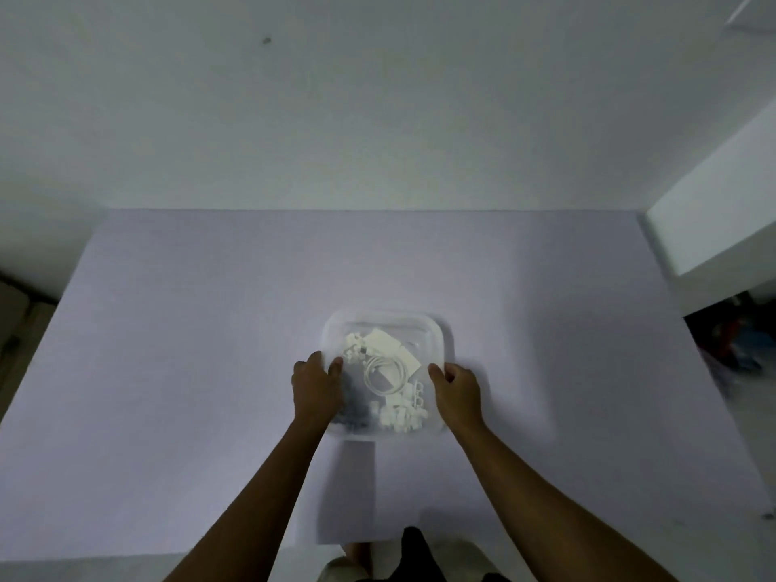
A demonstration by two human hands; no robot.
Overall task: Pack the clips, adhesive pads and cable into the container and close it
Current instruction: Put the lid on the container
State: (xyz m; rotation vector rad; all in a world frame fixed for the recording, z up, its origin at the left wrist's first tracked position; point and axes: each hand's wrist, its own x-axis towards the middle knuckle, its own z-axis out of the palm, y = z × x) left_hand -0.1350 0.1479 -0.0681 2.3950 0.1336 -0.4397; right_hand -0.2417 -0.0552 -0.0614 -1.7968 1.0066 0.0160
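Note:
A square clear plastic container (436,329) sits on the lavender table, and a clear lid seems to lie over it. Through the plastic I see a coiled white cable (384,375), white adhesive pads (392,348), white clips (403,409) and some dark clips (355,407). My left hand (315,386) rests on the container's left edge with its thumb on top. My right hand (457,386) lies on the right edge, its fingers curled over the rim.
The lavender table (189,371) spreads wide on every side of the container. A white wall rises behind it. A white ledge (714,220) juts in at the right, with a dark gap and clutter (730,329) beneath it.

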